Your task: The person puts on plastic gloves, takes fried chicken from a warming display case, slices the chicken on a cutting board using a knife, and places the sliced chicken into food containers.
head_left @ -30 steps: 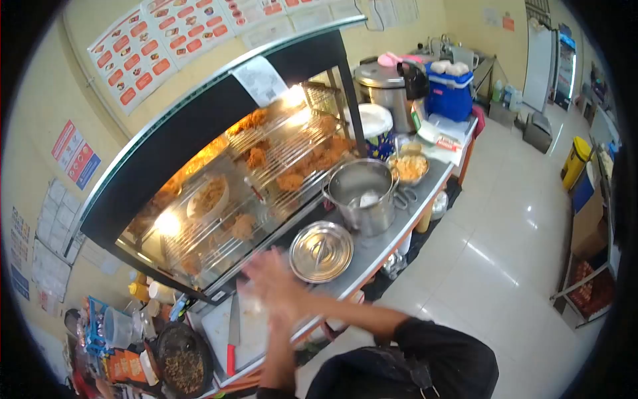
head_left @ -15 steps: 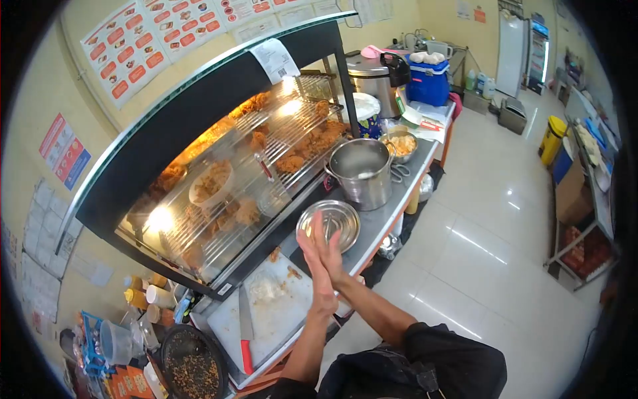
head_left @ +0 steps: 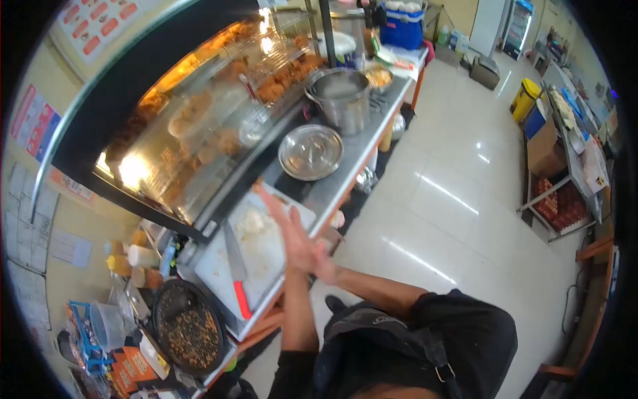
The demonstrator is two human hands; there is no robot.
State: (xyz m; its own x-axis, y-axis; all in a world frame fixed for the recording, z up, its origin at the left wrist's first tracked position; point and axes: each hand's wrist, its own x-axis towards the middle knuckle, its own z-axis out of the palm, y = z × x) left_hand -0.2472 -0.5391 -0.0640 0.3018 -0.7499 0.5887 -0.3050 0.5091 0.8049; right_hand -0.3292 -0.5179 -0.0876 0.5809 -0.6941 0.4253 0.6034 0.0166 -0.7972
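Observation:
My left hand (head_left: 287, 229) is open, its fingers stretched out over the edge of a white cutting board (head_left: 269, 269). Against the heel of that hand lies my right hand (head_left: 324, 265), partly hidden and blurred, with its fingers looking loosely extended. Neither hand shows an object in it. A knife with a red handle (head_left: 242, 299) rests on the board beside a whitish scrap (head_left: 254, 221) and crumbs. Beyond the hands, a round steel lid (head_left: 310, 153) lies flat on the counter, in front of a tall steel pot (head_left: 345, 110).
A lit glass display warmer (head_left: 199, 139) with fried pieces on racks stands along the counter's left. Near me is a dark round pan (head_left: 189, 332) of browned bits. Farther off are a blue cooler (head_left: 402, 30), a yellow bin (head_left: 525, 100) and a side table (head_left: 558, 166).
My palms were pressed together near the lid; now they have come lower and left, over the board's edge, with my right hand slid toward my left wrist. The view has shifted too.

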